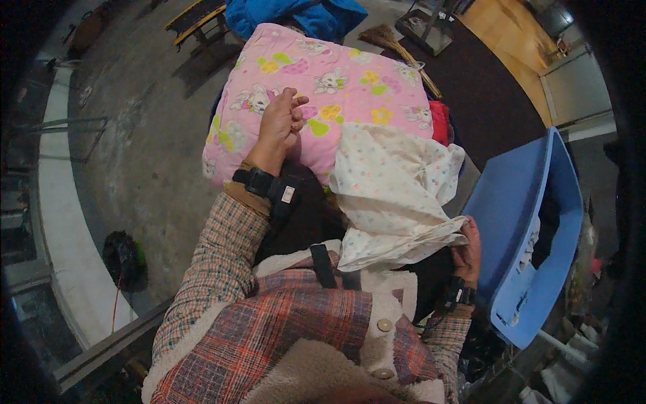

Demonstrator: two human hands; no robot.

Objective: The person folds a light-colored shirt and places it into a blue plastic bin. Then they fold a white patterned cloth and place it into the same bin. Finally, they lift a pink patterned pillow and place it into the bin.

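A padded pink cloth item [323,76] printed with rabbits and flowers, like a folded quilt or pillow, lies in front of me over my lap. My left hand [283,118] hovers over or rests on its lower left part, palm turned inward, fingers partly curled and holding nothing. A thin, creased white cloth [393,192] with small prints overlaps the pink item's lower right corner. Its gathered right end is in my right hand [468,247], near the blue plastic tub. Part of that hand's grip is hidden by the cloth.
A blue plastic tub [512,212] stands tilted at my right. Beyond the pink item are a blue cloth [303,17], a straw broom [398,48] and a dustpan [424,30]. Red fabric [440,121] shows at its right edge. A low bench [197,21] stands at the far left.
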